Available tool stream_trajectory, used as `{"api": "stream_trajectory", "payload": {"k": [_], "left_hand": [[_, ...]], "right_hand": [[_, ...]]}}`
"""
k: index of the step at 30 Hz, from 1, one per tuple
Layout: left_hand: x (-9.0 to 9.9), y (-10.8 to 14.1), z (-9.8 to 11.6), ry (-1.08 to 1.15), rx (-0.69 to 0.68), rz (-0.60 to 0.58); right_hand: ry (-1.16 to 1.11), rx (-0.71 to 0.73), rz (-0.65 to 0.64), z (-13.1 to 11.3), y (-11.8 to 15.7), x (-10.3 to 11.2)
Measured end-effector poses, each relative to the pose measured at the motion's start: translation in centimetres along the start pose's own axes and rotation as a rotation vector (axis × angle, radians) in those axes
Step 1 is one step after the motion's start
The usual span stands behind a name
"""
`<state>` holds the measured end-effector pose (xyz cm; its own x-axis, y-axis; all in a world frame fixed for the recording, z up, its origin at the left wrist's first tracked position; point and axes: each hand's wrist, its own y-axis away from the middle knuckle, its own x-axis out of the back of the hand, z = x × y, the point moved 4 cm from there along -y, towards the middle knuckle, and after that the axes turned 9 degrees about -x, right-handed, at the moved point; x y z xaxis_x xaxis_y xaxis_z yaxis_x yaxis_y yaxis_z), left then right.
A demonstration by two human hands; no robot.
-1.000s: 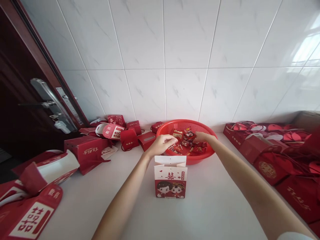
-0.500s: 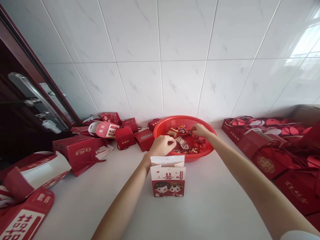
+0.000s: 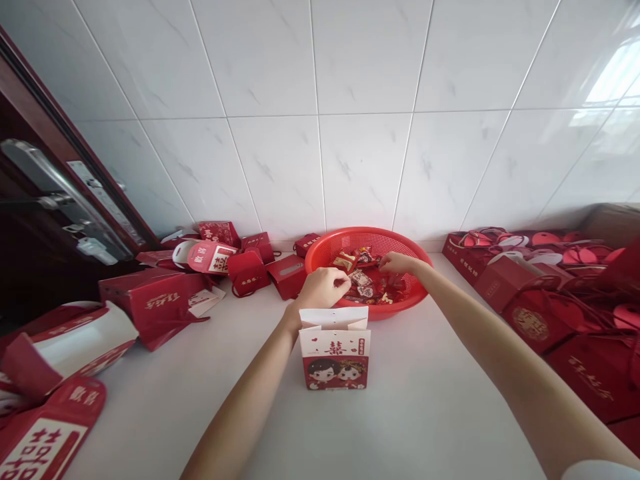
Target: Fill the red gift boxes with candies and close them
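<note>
Lying in the red basket (image 3: 370,237), wrapped candies (image 3: 363,280) sit beside the right hand (image 3: 400,264), its grip impossible to tell.

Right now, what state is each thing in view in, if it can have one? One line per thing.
Couple-printed box: upright, top open
Red basket: upright, holding sweets
Sweets: wrapped, loose
Left hand: fingers curled at the basket's near-left side; grasp unclear
Right hand: inside the basket; grasp unclear
White-lined box: lying open
Red boxes at right: crowded together
</note>
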<state>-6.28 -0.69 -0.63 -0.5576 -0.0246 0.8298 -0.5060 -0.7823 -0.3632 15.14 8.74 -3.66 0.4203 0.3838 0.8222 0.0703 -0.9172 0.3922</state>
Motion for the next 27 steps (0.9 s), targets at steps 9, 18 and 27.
{"api": "stream_trajectory", "payload": {"k": [9, 18, 27], "left_hand": [[0.0, -0.1, 0.1, -0.055, 0.022, -0.003], [-0.3, -0.2, -0.1, -0.103, 0.066, -0.024], [-0.3, -0.2, 0.0, -0.072, 0.059, -0.019]], "right_hand": [[0.152, 0.023, -0.103, -0.2, 1.0, -0.2], [0.22, 0.134, -0.344, -1.7, 2.2, -2.4], [0.078, 0.359, -0.001, -2.8, 1.9, -1.2]]}}
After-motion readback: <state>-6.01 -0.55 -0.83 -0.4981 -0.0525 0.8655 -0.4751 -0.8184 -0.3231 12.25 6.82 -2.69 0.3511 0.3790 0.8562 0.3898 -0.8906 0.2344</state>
